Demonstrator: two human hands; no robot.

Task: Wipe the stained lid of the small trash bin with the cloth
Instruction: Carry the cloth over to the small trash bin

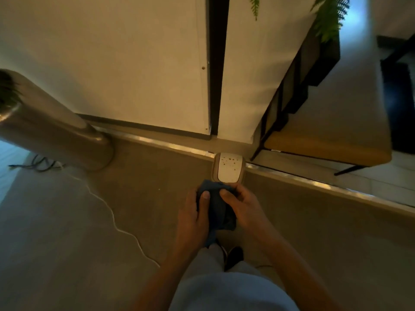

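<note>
Head view: cloth (pixel 216 209) is gripped by left hand (pixel 193 217) and right hand (pixel 241 204) above bin (pixel 215 169). Lid (pixel 229 168) remains spotted; wiping is not yet begun.

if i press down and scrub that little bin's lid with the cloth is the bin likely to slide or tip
Probably it slides before it tips: the small trash bin looks light and stands on smooth floor. The wall base just behind it should stop backward pushes, so sideways strokes seem riskier. The cloth, bunched between left hand and right hand, is floppy, so it should mould to the lid.
</note>
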